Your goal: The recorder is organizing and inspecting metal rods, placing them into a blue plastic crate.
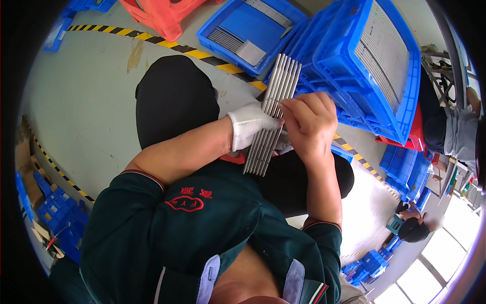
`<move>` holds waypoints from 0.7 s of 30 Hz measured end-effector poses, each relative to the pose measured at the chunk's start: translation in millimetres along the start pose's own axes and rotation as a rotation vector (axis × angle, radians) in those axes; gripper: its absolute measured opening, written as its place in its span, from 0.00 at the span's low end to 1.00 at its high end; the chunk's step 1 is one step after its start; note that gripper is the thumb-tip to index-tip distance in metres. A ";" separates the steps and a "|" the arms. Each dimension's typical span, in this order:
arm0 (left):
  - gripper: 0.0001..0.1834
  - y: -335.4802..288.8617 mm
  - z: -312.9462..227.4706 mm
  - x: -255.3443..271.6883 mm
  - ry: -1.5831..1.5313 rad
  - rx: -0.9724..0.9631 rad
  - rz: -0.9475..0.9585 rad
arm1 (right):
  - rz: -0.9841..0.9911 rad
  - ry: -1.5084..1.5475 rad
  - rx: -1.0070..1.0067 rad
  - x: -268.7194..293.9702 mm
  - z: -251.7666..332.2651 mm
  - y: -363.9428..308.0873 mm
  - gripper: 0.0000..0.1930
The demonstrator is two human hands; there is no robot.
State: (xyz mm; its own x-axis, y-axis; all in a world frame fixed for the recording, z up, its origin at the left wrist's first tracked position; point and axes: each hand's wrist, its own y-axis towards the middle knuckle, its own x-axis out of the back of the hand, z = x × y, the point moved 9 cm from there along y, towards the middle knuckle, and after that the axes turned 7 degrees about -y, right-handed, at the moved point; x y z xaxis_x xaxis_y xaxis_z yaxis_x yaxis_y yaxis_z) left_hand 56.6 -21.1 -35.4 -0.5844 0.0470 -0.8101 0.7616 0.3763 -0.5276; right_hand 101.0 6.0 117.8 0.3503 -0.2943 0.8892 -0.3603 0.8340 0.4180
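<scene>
The white-gloved left hand (250,125) grasps a row of slender silver metal rods (273,101), positioned near stacked blue plastic crates (324,61). The bare right hand (313,124) is curled at the rods' right edge; whether it grips them cannot be determined.

2 hands (314,124), 1 glove (245,121), roughly 6 rods (285,80)

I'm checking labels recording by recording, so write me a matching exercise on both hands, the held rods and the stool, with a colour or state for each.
1. Left hand
2. Right hand
3. Held rods
4. Stool

A. Silvery, lying side by side
B. Ungloved
C. Orange-red, at the picture's top
D. Wearing a white glove

Pairs: 1-D, 2-B, 3-A, 4-C
</scene>
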 end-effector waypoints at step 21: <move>0.15 -12.2 -9.1 -22.9 -0.163 0.053 0.159 | -0.030 0.657 -0.714 -35.3 -61.6 -37.5 0.04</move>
State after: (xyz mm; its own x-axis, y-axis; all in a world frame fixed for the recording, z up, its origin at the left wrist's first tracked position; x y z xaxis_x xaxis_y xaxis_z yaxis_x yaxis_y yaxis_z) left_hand 58.2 -18.3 -8.0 -0.4061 -0.0501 -0.9125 0.8568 0.3263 -0.3992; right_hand 155.3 13.9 59.2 0.8418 -0.1819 0.5083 0.1911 0.9810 0.0347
